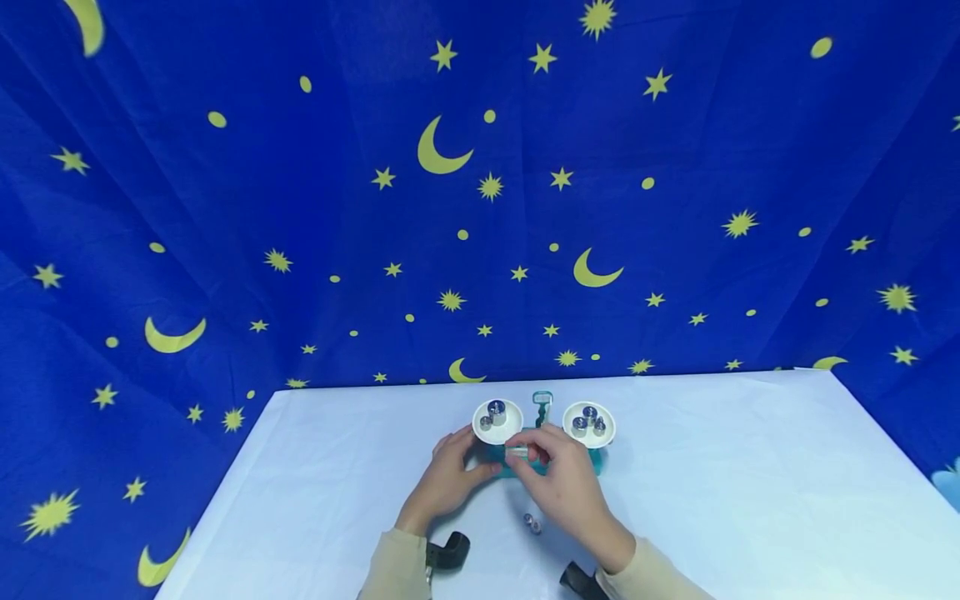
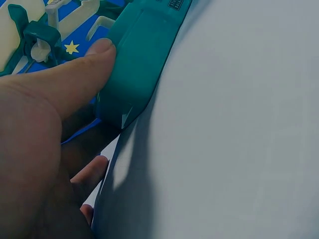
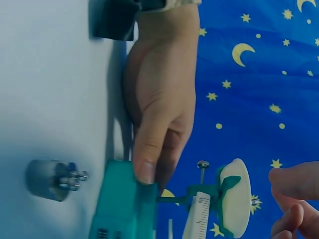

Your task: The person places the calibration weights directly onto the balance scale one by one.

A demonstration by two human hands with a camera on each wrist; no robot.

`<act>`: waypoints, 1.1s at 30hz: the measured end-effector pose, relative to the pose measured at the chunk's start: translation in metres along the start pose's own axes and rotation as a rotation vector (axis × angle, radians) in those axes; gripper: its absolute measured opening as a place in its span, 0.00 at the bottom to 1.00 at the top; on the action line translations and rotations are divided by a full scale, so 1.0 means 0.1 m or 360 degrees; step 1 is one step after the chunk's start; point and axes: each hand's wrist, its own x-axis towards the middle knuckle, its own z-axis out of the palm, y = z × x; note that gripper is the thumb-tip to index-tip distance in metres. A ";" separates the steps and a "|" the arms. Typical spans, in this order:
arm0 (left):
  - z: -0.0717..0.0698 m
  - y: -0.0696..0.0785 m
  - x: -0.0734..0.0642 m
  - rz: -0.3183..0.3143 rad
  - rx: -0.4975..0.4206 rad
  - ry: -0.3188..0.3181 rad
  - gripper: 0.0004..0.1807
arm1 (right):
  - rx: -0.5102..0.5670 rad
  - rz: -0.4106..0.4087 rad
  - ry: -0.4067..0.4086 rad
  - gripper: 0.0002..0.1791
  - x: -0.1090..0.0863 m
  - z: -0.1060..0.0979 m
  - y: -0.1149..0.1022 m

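A small teal balance scale (image 1: 590, 461) with two white pans stands on the table. In its left pan (image 1: 512, 433) sit two metal weights (image 1: 497, 410); the right pan (image 1: 590, 441) holds three metal weights (image 1: 580, 427). My left hand (image 1: 448, 475) grips the left end of the base (image 2: 137, 59), thumb on top and other fingers curled around the far side. My right hand (image 1: 566, 479) hovers over the white graduated beam (image 3: 198, 214), its thumb and fingers bent and apart. Nothing shows between those fingers (image 3: 296, 181).
A few loose metal weights (image 1: 532, 523) lie on the white table (image 1: 735, 483) in front of the scale. Black wrist-worn devices (image 1: 450, 552) sit by both sleeves. A blue curtain (image 1: 525, 208) with moons and stars hangs behind the table.
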 end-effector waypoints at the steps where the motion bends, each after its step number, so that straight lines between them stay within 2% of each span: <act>1: 0.00 0.00 0.00 0.0003 -0.0002 0.0002 0.36 | 0.0000 0.0001 -0.0008 0.09 -0.01 0.00 0.01; 6: 0.01 0.00 -0.01 0.0012 -0.0005 0.0007 0.37 | 0.0001 -0.0030 -0.0029 0.11 -0.07 0.00 0.05; 14: 0.01 -0.01 0.00 0.0008 -0.0028 0.0010 0.36 | 0.0076 -0.0039 -0.0075 0.10 -0.13 -0.02 0.09; 25: 0.00 -0.01 -0.01 0.0016 -0.0025 0.0005 0.36 | 0.0087 0.0074 -0.0196 0.07 -0.20 -0.07 0.17; 33: 0.00 -0.01 -0.01 0.0037 -0.0023 0.0020 0.36 | 0.0117 0.0089 -0.0236 0.07 -0.27 -0.10 0.23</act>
